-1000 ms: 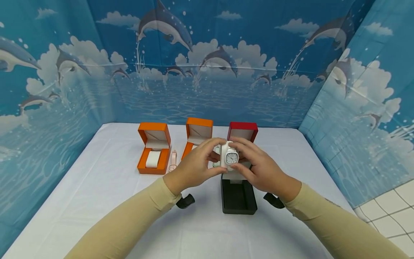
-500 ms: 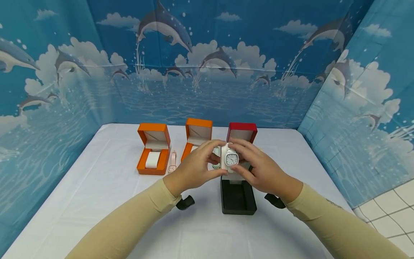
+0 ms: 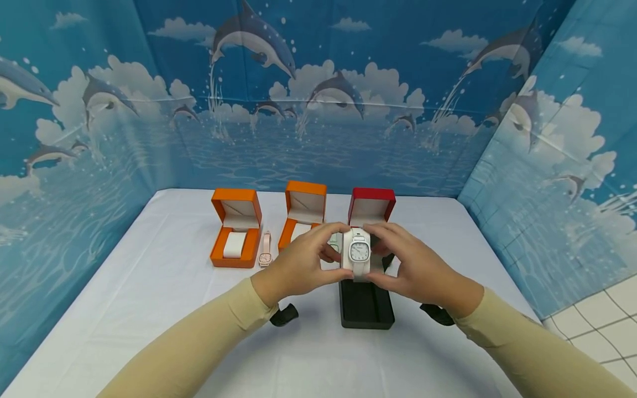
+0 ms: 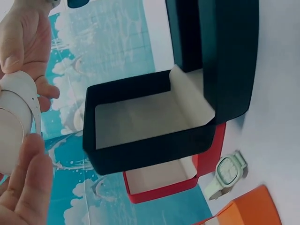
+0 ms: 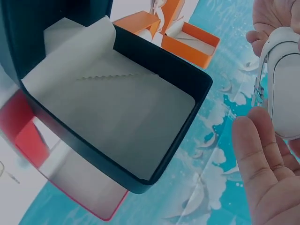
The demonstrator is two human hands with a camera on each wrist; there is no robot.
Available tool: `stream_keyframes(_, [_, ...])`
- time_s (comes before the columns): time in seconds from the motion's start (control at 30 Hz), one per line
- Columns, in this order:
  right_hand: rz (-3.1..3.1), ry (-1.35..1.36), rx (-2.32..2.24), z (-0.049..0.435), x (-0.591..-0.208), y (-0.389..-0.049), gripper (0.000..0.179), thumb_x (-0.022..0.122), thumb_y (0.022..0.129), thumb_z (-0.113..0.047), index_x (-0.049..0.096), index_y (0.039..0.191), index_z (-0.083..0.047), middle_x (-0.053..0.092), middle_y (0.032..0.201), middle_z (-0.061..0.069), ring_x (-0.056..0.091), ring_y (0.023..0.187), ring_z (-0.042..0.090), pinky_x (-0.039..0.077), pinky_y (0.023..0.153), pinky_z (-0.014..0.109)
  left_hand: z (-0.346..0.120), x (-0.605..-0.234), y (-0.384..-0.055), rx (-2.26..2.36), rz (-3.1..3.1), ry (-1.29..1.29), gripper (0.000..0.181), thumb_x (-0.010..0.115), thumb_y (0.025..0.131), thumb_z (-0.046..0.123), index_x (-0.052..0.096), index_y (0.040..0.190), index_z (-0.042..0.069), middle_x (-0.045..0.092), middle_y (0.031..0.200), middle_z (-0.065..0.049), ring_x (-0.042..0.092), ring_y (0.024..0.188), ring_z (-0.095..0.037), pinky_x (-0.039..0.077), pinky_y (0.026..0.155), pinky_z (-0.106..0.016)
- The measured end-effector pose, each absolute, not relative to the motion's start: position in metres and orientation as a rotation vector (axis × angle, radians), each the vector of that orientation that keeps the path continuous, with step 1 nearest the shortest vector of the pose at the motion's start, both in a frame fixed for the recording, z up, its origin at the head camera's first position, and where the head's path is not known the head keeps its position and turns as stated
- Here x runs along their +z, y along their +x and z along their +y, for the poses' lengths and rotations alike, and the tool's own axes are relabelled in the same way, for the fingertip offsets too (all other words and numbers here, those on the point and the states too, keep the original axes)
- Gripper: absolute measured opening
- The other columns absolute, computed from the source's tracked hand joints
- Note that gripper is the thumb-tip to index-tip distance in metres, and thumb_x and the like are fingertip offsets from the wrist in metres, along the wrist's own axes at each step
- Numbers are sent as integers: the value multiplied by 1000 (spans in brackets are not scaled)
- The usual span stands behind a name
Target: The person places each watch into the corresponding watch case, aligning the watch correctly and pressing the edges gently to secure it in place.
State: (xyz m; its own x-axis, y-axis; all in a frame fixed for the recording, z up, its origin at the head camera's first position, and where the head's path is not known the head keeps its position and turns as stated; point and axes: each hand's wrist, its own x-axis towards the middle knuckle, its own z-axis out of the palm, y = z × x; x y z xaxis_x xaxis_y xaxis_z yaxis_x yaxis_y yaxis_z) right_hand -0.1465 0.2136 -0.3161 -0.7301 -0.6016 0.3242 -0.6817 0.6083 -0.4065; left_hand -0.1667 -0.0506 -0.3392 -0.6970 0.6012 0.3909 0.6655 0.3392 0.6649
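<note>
A white wristwatch with a squarish face is wrapped round a white watch cushion. My left hand grips the cushion's left end between thumb and fingers, and my right hand holds its right end the same way. Both wrist views show the rounded end of the cushion between the hands. Beneath them stands an open black watch box; its bottom part shows a bare dark inside, and the hands partly cover its raised, pale-lined lid.
Two open orange boxes stand to the left; white cushions show in both. An open red box is behind the black one. A pink watch and a pale green watch lie on the white table.
The watch and cushion have come slightly down and right, facing more upright. My right hand has shifted right, its fingers and thumb spreading to the cushion's edge. My left hand has barely moved.
</note>
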Motion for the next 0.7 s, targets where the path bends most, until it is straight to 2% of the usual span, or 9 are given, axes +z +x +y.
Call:
stream_keyframes(0.07, [-2696, 1072, 780, 215, -317, -145, 89, 91, 85, -17, 42, 158, -9, 54, 148, 7, 68, 109, 12, 63, 92, 35, -50, -341, -165, -1313, -2537, -1199, 77, 86, 90, 27, 45, 154, 12, 64, 134, -2, 76, 98, -11, 61, 89, -24])
stream_keyframes(0.2, [-2720, 1067, 764, 218, -321, -143, 87, 91, 84, -19, 43, 156, -7, 58, 145, 6, 70, 104, 8, 63, 93, 41, -48, -344, -161, -1304, -2615, -1214, 83, 87, 89, 27, 42, 157, 13, 59, 141, -1, 74, 104, -8, 60, 94, -24])
stream_keyframes(0.3, [-2744, 1052, 755, 221, -326, -140, 86, 91, 84, -19, 44, 154, -3, 60, 142, 7, 71, 101, 9, 64, 89, 38, -46, -349, -158, -1278, -2681, -1206, 84, 87, 89, 27, 40, 158, 14, 56, 146, -2, 73, 107, -7, 59, 96, -23])
stream_keyframes(0.43, [-2783, 1032, 775, 226, -333, -137, 86, 92, 83, -21, 45, 153, -3, 60, 141, 7, 69, 103, 13, 64, 89, 34, -41, -355, -155, -1244, -2735, -1193, 81, 85, 91, 29, 41, 157, 14, 60, 141, -2, 72, 106, -4, 59, 95, -23])
stream_keyframes(0.6, [-2829, 1008, 805, 231, -345, -133, 83, 92, 83, -25, 48, 152, -8, 60, 140, 3, 66, 103, 8, 63, 89, 34, -35, -363, -153, -1164, -2780, -1195, 80, 86, 90, 33, 44, 155, 14, 63, 140, -1, 72, 104, -5, 58, 89, -20])
stream_keyframes(0.7, [-2856, 984, 824, 233, -353, -132, 81, 92, 83, -25, 50, 150, -9, 61, 138, 2, 65, 101, 10, 64, 88, 34, -31, -368, -152, -1119, -2830, -1180, 80, 86, 90, 35, 44, 155, 15, 64, 140, -1, 74, 100, -9, 58, 81, -18])
